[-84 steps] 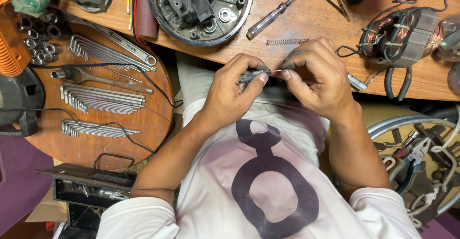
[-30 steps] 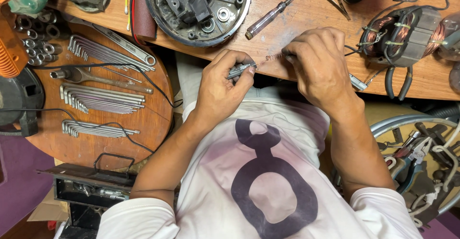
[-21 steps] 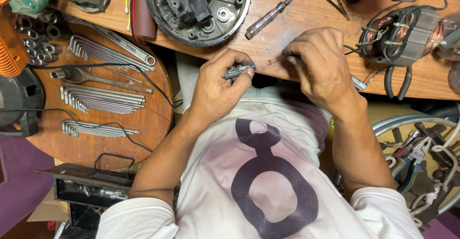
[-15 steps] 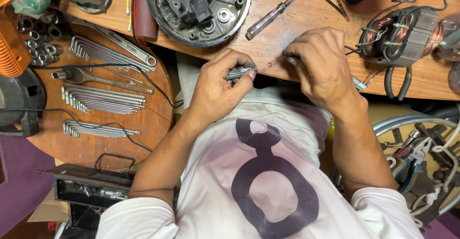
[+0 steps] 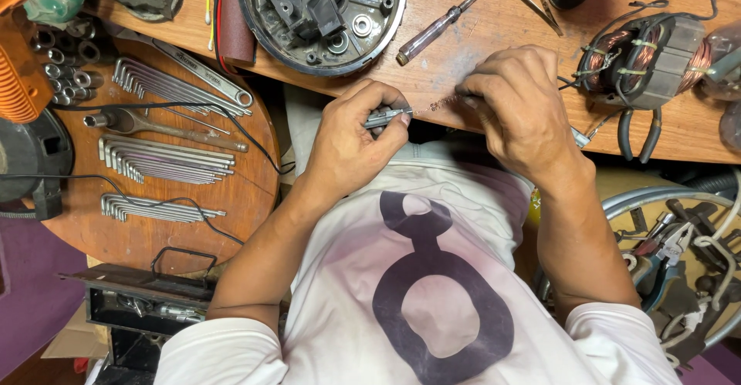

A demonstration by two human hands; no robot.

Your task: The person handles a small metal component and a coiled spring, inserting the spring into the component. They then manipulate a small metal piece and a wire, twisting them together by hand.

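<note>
Both hands have slid up onto the bench edge. Left hand pinches a small metal tool; right hand pinches a thin spring — maybe stretched between them. Pulled too hard, it could snap away.

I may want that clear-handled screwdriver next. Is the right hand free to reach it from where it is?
Probably not at once: the right hand pinches one end of the thin spring. The screwdriver lies just beyond on bare bench, nothing blocking it.
</note>
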